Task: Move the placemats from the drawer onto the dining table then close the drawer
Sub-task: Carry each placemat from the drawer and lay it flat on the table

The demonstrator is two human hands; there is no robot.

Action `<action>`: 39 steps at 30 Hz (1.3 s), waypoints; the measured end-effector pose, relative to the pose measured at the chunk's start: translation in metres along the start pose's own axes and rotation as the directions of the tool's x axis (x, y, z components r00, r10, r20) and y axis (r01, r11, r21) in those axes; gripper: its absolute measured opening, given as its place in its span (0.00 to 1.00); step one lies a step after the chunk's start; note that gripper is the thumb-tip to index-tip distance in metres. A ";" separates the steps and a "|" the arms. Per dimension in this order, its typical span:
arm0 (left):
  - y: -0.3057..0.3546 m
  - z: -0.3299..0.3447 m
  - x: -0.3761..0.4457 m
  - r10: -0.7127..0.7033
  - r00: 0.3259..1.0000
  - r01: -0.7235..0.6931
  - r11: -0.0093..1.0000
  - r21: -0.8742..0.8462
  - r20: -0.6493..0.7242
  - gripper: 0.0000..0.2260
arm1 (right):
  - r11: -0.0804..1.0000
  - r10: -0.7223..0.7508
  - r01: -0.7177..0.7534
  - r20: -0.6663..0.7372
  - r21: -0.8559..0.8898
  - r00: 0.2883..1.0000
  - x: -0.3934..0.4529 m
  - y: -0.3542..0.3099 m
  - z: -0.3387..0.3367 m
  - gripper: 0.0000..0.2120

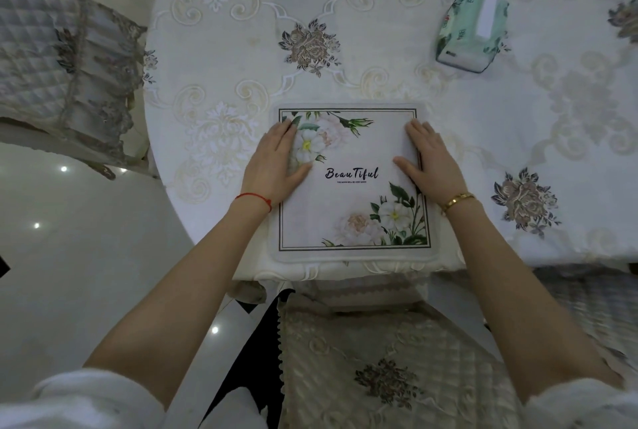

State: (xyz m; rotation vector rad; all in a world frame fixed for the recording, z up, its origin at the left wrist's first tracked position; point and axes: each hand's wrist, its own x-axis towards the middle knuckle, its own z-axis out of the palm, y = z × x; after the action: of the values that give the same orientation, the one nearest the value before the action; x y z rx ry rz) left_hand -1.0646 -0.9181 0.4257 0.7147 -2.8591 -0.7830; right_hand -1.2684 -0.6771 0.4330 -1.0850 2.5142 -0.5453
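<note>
Grip, left: left hand (278, 161) lies flat, fingers extended and together, palm pressed on the 9 o'clock edge of the square white placemat with floral print and dark border line (352, 183); nothing clamped.
Grip, right: right hand (431, 159) lies flat likewise, on the 3 o'clock edge; nothing clamped.
Placemat location: on the worktop covered by an embroidered white tablecloth (310, 14), at its 6 o'clock rim, near edge reaching the cloth's fold.
Stack: whether one mat or several lie here cannot be told.
Handling, judged: light, thin, pliable fabric; likely to sag if lifted by one corner; not fragile.
Hold points, judged: opposite side edges, both hands, or slide flat.
Neighbour: green soft tissue pack (471, 31) at 1 o'clock, well apart.
Drawer: not visible.
</note>
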 end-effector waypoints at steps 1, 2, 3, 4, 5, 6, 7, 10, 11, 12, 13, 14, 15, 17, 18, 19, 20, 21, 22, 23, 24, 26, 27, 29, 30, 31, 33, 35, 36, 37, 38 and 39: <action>0.002 0.000 -0.005 -0.016 1.000 0.016 1.000 -0.007 0.011 0.32 | 1.000 0.004 -0.004 -0.023 0.005 1.000 -0.007 -0.003 0.002 0.32; 0.005 0.000 -0.012 -0.023 0.999 0.023 1.000 -0.016 0.023 0.32 | 1.000 -0.008 0.008 -0.044 0.013 0.999 -0.014 -0.008 0.006 0.32; 0.009 0.001 -0.020 -0.017 0.999 0.018 0.999 -0.026 0.028 0.32 | 0.999 -0.034 0.035 -0.055 0.023 0.998 -0.021 -0.015 0.011 0.31; 0.014 0.002 -0.028 0.001 1.000 0.000 0.999 -0.036 0.027 0.32 | 0.997 -0.066 0.067 -0.052 0.032 0.996 -0.030 -0.022 0.017 0.31; 0.018 0.004 -0.038 0.024 0.999 -0.023 0.999 -0.043 0.023 0.32 | 0.994 -0.099 0.100 -0.041 0.034 0.994 -0.038 -0.030 0.024 0.31; 0.022 0.006 -0.048 0.044 0.999 -0.043 0.998 -0.046 0.022 0.31 | 0.991 -0.132 0.133 -0.026 0.029 0.991 -0.047 -0.037 0.032 0.31; 0.026 0.008 -0.057 0.057 0.998 -0.056 0.997 -0.045 0.023 0.31 | 0.987 -0.161 0.161 -0.009 0.021 0.987 -0.055 -0.043 0.040 0.32; 0.032 0.017 -0.079 0.064 0.997 -0.063 0.998 -0.028 0.041 0.30 | 0.979 -0.204 0.204 0.026 -0.010 0.979 -0.073 -0.053 0.059 0.32; 0.032 0.019 -0.085 0.062 0.997 -0.061 0.998 -0.022 0.044 0.30 | 0.979 -0.202 0.202 0.025 -0.017 0.979 -0.076 -0.053 0.062 0.32; 0.031 0.020 -0.089 0.056 0.998 -0.055 0.998 -0.017 0.042 0.30 | 0.981 -0.192 0.193 0.021 -0.019 0.981 -0.079 -0.052 0.061 0.33; 0.030 0.020 -0.091 0.047 0.998 -0.046 0.999 -0.014 0.040 0.30 | 0.983 -0.181 0.181 0.018 -0.018 0.983 -0.081 -0.049 0.059 0.33; 0.029 0.019 -0.093 0.040 0.998 -0.040 0.999 -0.011 0.043 0.30 | 0.985 -0.171 0.171 0.016 -0.018 0.985 -0.084 -0.044 0.055 0.32; 0.027 0.018 -0.094 0.039 0.998 -0.038 0.999 -0.006 0.048 0.30 | 0.986 -0.166 0.166 0.015 -0.014 0.986 -0.087 -0.038 0.051 0.32; 0.023 0.013 -0.097 0.042 0.998 -0.042 0.999 0.007 0.049 0.30 | 0.987 -0.160 0.160 0.008 0.000 0.987 -0.096 -0.025 0.044 0.32; 0.021 0.011 -0.099 0.042 0.998 -0.043 0.999 0.010 0.045 0.30 | 0.990 -0.143 0.143 0.002 0.011 0.990 -0.100 -0.020 0.041 0.32; 0.020 0.009 -0.101 0.038 0.998 -0.039 0.999 0.011 0.043 0.30 | 0.993 -0.118 0.118 -0.007 0.020 0.993 -0.103 -0.017 0.039 0.32; 0.019 0.007 -0.104 0.028 0.999 -0.028 1.000 0.010 0.042 0.30 | 0.996 -0.086 0.087 -0.019 0.026 0.996 -0.107 -0.014 0.039 0.32; 0.019 0.006 -0.107 0.013 0.999 -0.013 1.000 0.008 0.042 0.30 | 0.998 -0.056 0.057 -0.034 0.028 0.998 -0.110 -0.014 0.038 0.33; 0.021 0.005 -0.110 -0.003 0.999 0.003 1.000 0.006 0.045 0.31 | 0.999 -0.033 0.035 -0.050 0.032 0.998 -0.113 -0.015 0.037 0.33; 0.023 0.005 -0.113 -0.014 0.999 0.014 1.000 0.004 0.048 0.31 | 0.999 -0.027 0.029 -0.063 0.037 0.998 -0.116 -0.017 0.037 0.34; 0.026 0.005 -0.116 -0.015 0.999 0.015 1.000 0.003 0.050 0.31 | 0.998 -0.040 0.043 -0.071 0.039 0.997 -0.119 -0.022 0.038 0.34; 0.034 0.009 -0.124 0.007 0.999 -0.006 1.000 -0.002 0.049 0.32 | 0.994 -0.106 0.108 -0.057 0.025 0.993 -0.128 -0.036 0.045 0.35; 0.039 0.011 -0.128 0.016 0.999 -0.016 1.000 -0.007 0.052 0.32 | 0.991 -0.137 0.137 -0.033 0.008 0.990 -0.133 -0.043 0.050 0.35; 0.045 0.017 -0.138 0.025 0.998 -0.023 1.000 -0.020 0.061 0.32 | 0.985 -0.170 0.170 0.009 -0.024 0.985 -0.139 -0.056 0.062 0.34; 0.046 0.020 -0.142 0.022 0.998 -0.020 0.999 -0.027 0.067 0.32 | 0.984 -0.173 0.174 0.018 -0.029 0.985 -0.142 -0.059 0.067 0.34; 0.046 0.022 -0.146 0.015 0.997 -0.013 0.999 -0.034 0.070 0.31 | 0.985 -0.168 0.169 0.021 -0.024 0.986 -0.143 -0.060 0.069 0.34; 0.043 0.022 -0.150 0.000 0.998 0.003 0.999 -0.047 0.065 0.31 | 0.988 -0.151 0.151 0.015 -0.011 0.988 -0.145 -0.056 0.067 0.33; 0.038 0.020 -0.153 -0.009 0.999 0.012 0.999 -0.053 0.054 0.30 | 0.991 -0.131 0.131 -0.001 -0.004 0.991 -0.151 -0.046 0.062 0.32; 0.036 0.018 -0.154 -0.012 0.999 0.015 0.998 -0.054 0.050 0.30 | 0.993 -0.114 0.114 -0.008 0.007 0.993 -0.155 -0.041 0.060 0.32; 0.034 0.016 -0.155 -0.016 0.999 0.018 0.998 -0.056 0.050 0.30 | 0.995 -0.098 0.098 -0.015 0.024 0.995 -0.159 -0.036 0.057 0.32; 0.032 0.014 -0.157 -0.019 0.999 0.022 0.998 -0.058 0.050 0.30 | 0.996 -0.081 0.082 -0.025 0.043 0.996 -0.163 -0.033 0.054 0.32; 0.031 0.013 -0.159 -0.025 0.998 0.028 0.998 -0.056 0.053 0.30 | 0.996 -0.063 0.065 -0.037 0.060 0.997 -0.166 -0.030 0.051 0.32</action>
State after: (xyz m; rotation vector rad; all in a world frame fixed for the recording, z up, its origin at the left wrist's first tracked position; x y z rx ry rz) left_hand -0.9392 -0.8153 0.4357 0.7365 -2.8656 -0.8958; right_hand -1.1189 -0.5830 0.4296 -1.1455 2.4821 -0.6598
